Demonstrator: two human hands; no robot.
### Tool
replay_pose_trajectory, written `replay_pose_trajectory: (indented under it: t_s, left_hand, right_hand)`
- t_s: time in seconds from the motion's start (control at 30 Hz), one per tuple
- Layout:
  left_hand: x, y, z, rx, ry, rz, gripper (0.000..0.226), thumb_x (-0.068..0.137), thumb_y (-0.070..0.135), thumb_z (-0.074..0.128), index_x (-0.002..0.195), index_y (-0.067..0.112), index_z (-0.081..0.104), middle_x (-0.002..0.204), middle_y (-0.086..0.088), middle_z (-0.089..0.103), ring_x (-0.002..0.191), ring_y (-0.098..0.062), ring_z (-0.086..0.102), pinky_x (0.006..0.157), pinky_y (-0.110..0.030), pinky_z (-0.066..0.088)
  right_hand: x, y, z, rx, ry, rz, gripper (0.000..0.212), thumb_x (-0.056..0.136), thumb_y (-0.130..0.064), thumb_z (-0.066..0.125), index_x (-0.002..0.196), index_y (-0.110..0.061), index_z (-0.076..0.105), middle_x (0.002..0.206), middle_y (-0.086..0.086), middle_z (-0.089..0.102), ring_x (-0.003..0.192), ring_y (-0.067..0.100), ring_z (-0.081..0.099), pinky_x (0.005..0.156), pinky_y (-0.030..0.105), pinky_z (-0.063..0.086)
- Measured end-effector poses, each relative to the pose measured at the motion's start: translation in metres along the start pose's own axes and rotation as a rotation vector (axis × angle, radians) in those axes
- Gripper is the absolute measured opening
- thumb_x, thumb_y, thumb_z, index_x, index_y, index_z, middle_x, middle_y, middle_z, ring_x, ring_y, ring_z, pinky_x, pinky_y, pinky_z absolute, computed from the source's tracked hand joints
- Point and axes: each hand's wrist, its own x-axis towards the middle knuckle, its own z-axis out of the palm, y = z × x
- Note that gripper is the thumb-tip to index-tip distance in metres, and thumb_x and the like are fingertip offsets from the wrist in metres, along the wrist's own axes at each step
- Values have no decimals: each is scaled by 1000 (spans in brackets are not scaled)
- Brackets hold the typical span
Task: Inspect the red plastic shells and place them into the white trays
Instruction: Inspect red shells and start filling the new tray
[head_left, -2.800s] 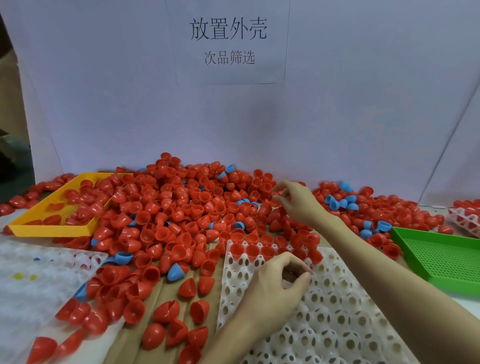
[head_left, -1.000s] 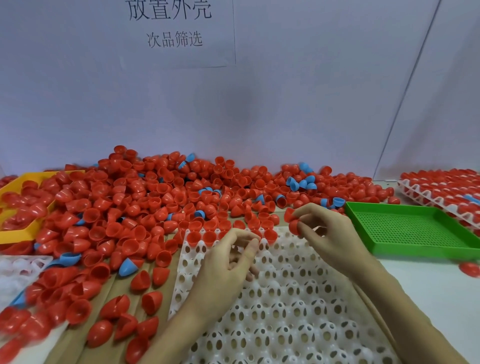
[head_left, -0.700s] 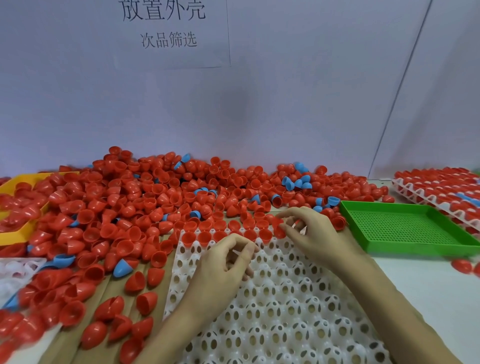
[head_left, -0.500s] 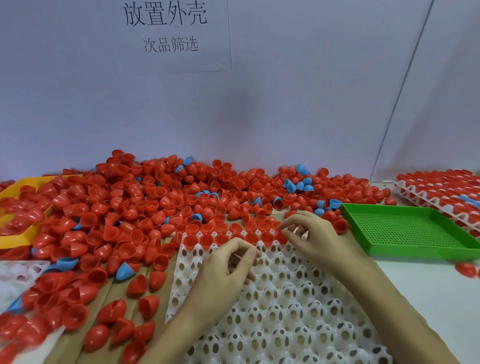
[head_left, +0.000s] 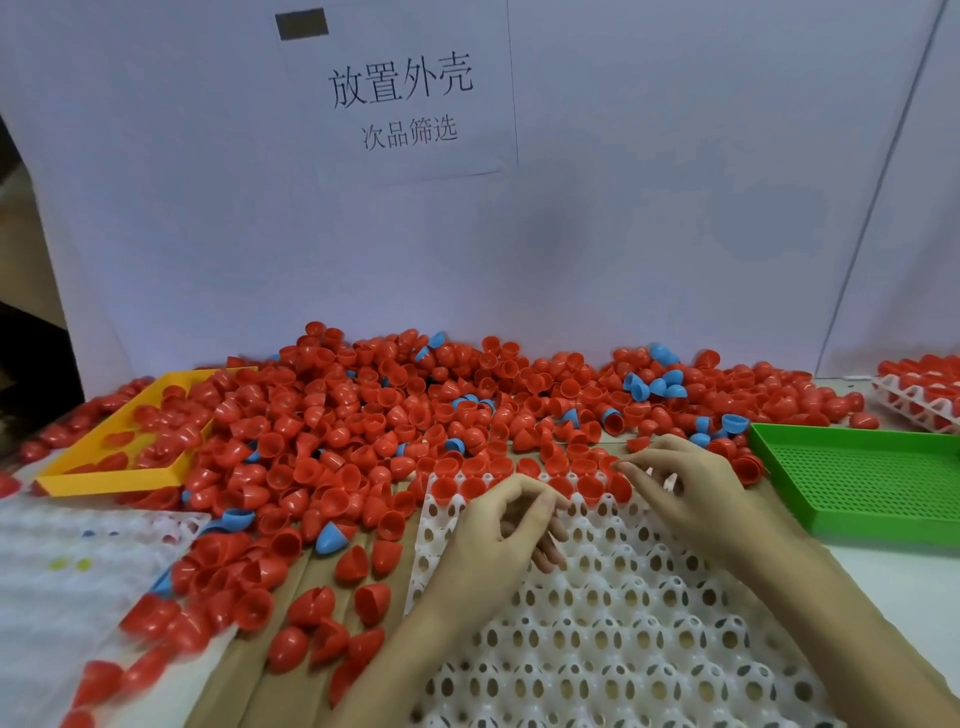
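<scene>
only the far row of the white tray (head_left: 597, 623) is filled with red shells (head_left: 589, 487), the pile (head_left: 363, 415) on the counter remaining; both hands, left (head_left: 498, 530) and right (head_left: 685, 488), are loosely curled over the tray, nothing visibly grasped.

Yellow tray (head_left: 111, 480) left, green tray (head_left: 862, 488) right, blue shells (head_left: 655, 385) scattered, paper sign (head_left: 400, 98) behind.

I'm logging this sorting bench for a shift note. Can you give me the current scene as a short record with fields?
white tray: in front of the person, far row holding red shells, other cells bare
loose shells: big red pile behind the tray, a few blue ones mixed in
left hand: over the tray, fingers curled, grip contents not visible
right hand: fingertips at the filled row's right end
green tray: right side
yellow tray: left, some red shells inside
</scene>
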Motion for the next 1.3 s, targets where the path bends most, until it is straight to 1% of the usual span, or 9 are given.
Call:
replay_pose_trajectory:
  t_s: [0.13, 0.23, 0.37, 0.43, 0.57, 0.77, 0.9, 1.1, 1.3]
  left_hand:
    - [7, 4, -18, -165, 105, -16, 20, 108, 18, 54, 113, 9, 70, 92, -14, 75, 85, -31, 75, 76, -34, 63]
    - [20, 1, -47, -197, 313, -22, 17, 107, 13, 54, 114, 9, 70, 92, -13, 76, 85, -30, 76, 75, -30, 63]
    - [59, -8, -89, 93, 714, 16, 12, 105, 13, 57, 115, 18, 63, 96, -4, 73, 82, -16, 73, 66, -22, 58]
    - [85, -11, -115, 412, 779, 57, 18, 103, 9, 58, 121, 14, 57, 109, -2, 64, 99, -21, 67, 78, -25, 54]
    - [125, -16, -172, 1159, 529, 1, 37, 101, 8, 56, 139, 6, 53, 140, -16, 49, 131, -33, 44, 105, -41, 46]
    - [150, -30, -181, 1483, 74, -47, 43, 106, 26, 51, 150, 24, 51, 151, -6, 49, 137, -29, 46, 110, -46, 43]
    - [154, -48, -168, 1454, 95, -171, 48, 102, 5, 46, 147, 19, 53, 147, -12, 51, 131, -35, 47, 106, -46, 44]
    - [141, -32, -170, 1350, 245, 15, 36, 96, 9, 59, 131, 14, 65, 124, -8, 62, 113, -31, 60, 87, -43, 53]
    - [93, 4, -121, 714, 389, 249, 31, 93, 9, 70, 117, 27, 73, 117, 15, 70, 105, -1, 64, 96, -26, 54]
  right_hand:
    - [-6, -4, -6, 29, -4, -12, 20, 99, -25, 68, 115, -21, 79, 100, -11, 68, 80, 4, 64, 74, 28, 58]
    - [-10, -9, -10, 42, 8, -20, 19, 100, -25, 68, 115, -24, 78, 99, -12, 68, 80, 4, 64, 74, 25, 57]
    - [-10, -16, -15, 88, 40, -72, 17, 98, -23, 68, 111, -26, 79, 96, -15, 68, 87, 3, 63, 75, 19, 54]
    - [-11, -20, -15, 99, 48, -103, 17, 97, -24, 68, 110, -26, 79, 96, -17, 68, 89, 3, 64, 75, 19, 54]
    - [-13, -27, -13, 98, 29, -133, 17, 98, -26, 67, 110, -28, 79, 98, -18, 68, 85, 4, 65, 72, 27, 58]
    - [-15, -33, -17, 75, 7, -154, 21, 99, -35, 61, 109, -30, 79, 100, -18, 68, 86, 3, 66, 79, 28, 57]
    - [-14, -33, -18, 80, 10, -146, 18, 101, -29, 63, 111, -26, 79, 100, -16, 69, 87, 5, 66, 78, 31, 58]
    - [-17, -39, -22, 24, -30, -131, 27, 100, -43, 55, 112, -33, 77, 105, -20, 69, 93, 0, 65, 85, 26, 56]
    - [-19, -49, -28, 54, -75, -89, 17, 103, -38, 59, 108, -38, 75, 93, -25, 69, 86, -1, 66, 76, 21, 56]
